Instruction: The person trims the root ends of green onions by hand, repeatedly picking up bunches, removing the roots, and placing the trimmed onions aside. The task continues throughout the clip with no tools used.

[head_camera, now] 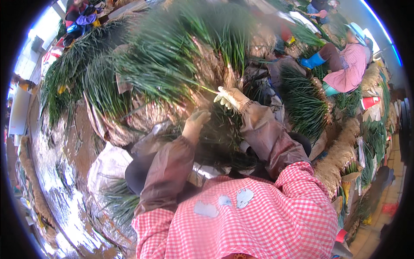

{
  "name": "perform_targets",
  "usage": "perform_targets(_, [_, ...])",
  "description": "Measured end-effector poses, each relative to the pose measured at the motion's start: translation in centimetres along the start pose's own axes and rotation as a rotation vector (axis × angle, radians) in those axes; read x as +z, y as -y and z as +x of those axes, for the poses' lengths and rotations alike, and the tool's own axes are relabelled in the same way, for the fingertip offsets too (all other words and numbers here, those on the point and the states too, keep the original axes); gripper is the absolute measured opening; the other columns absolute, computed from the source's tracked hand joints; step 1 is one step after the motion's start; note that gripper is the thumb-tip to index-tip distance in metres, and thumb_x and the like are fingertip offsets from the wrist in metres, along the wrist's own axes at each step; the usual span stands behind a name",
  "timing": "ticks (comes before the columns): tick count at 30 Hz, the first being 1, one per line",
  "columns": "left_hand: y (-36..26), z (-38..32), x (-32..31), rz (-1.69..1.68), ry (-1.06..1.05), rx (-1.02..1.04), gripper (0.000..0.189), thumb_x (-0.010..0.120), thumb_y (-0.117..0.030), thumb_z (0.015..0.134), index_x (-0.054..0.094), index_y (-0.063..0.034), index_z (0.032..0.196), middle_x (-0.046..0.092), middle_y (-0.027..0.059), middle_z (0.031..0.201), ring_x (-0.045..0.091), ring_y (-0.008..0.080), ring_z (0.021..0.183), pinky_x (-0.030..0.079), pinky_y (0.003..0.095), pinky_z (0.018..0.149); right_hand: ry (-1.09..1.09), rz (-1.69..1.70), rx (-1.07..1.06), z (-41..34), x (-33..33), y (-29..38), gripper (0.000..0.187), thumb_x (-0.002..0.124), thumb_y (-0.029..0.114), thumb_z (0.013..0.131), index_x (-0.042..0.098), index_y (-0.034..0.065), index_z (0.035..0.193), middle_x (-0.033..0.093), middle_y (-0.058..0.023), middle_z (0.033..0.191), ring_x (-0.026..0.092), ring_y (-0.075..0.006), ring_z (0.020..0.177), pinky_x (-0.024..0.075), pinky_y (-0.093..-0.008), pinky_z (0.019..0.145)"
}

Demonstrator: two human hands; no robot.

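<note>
My right hand [232, 99], in a pale glove, grips the light lower end of a green onion [208, 89]. Its leaves stretch up and left across the pile. Lower and to the left, my gloved left hand [196, 121] has curled fingers; blur hides whether anything is between them. Just past both hands lies a large heap of green onions [161, 68], its leaves pointing away and its pale roots [152, 113] towards me. Loose dark green scraps [220, 136] lie below my hands, between my knees.
A co-worker [347, 64] in blue boots sits at the right beside another onion bundle [305, 105]. Another person [81, 21] is at the upper left. A white sack [108, 165] lies by my left knee, near wet, shiny floor [71, 194]. Rooted bundles [338, 155] line the right.
</note>
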State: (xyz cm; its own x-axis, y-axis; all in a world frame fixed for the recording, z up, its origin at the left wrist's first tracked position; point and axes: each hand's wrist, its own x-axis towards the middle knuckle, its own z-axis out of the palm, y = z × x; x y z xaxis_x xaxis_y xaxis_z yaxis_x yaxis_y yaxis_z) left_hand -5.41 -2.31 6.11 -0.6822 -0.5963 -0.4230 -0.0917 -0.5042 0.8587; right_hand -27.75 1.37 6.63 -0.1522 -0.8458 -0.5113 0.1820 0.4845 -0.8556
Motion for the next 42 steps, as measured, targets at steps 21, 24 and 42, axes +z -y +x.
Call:
perform_targets(21, [2.0, -3.1, 0.4, -0.267, 0.047, -0.144, 0.024, 0.052, -0.019, 0.092, 0.057, 0.0042, 0.098, 0.065, 0.0151, 0.091, 0.065, 0.0240, 0.078, 0.053, 0.0326, 0.072, -0.333, 0.052, -0.381, 2.0, 5.8, 0.1, 0.020, 0.057, 0.023, 0.091, 0.061, 0.0027, 0.089, 0.066, -0.0078, 0.084, 0.053, -0.0084, 0.058, 0.0403, -0.0201, 0.043])
perform_targets(24, [2.1, -3.2, -0.2, -0.242, 0.042, -0.192, 0.024, 0.054, -0.018, 0.092, 0.055, 0.0059, 0.098, 0.065, 0.0161, 0.089, 0.066, 0.0266, 0.082, 0.055, 0.0336, 0.070, -0.296, 0.245, -0.561, -0.3, -1.4, 0.8, 0.028, 0.056, 0.026, 0.091, 0.061, 0.0004, 0.102, 0.066, -0.0052, 0.078, 0.049, -0.0035, 0.053, 0.0353, -0.0146, 0.042])
perform_targets(42, [0.6, -5.2, 0.3, 0.232, -0.052, -0.156, 0.027, 0.054, -0.020, 0.091, 0.061, 0.0037, 0.083, 0.063, 0.0095, 0.063, 0.058, 0.0147, 0.048, 0.046, 0.0244, 0.044, -0.653, -0.809, -0.417, 1.6, 1.2, -4.0, 0.029, 0.063, 0.031, 0.082, 0.062, 0.0026, 0.089, 0.064, -0.0160, 0.080, 0.061, -0.0305, 0.069, 0.0501, -0.0375, 0.066])
